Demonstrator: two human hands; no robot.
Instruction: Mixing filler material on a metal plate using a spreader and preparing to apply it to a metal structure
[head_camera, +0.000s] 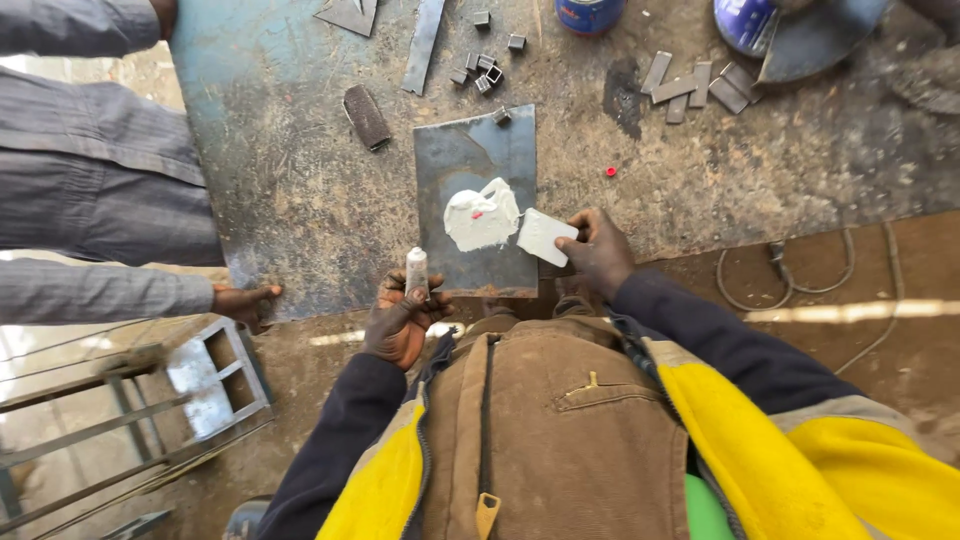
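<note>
My right grip (598, 252) clasps the white spreader card (545, 236), its edge touching the putty mound (480, 218) lying leftward on the steel plate (470, 160); left grip (402, 318) clenches the small tube (416, 270) upright, at the worktop's (700, 170) near edge.

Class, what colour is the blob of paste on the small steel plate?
White, with a small red spot: the paste shows best in the head view.

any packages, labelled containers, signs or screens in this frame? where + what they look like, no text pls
Small tube: upright in the left hand, near edge of the bench; whitish cylinder with a faint pinkish label.
Blue can: far edge of the bench, top centre; round, blue with a red band, cut off by the frame.
Blue-and-white container: top right, beside a grey metal disc; rounded, blue with white markings.
No signs or screens in view.
</note>
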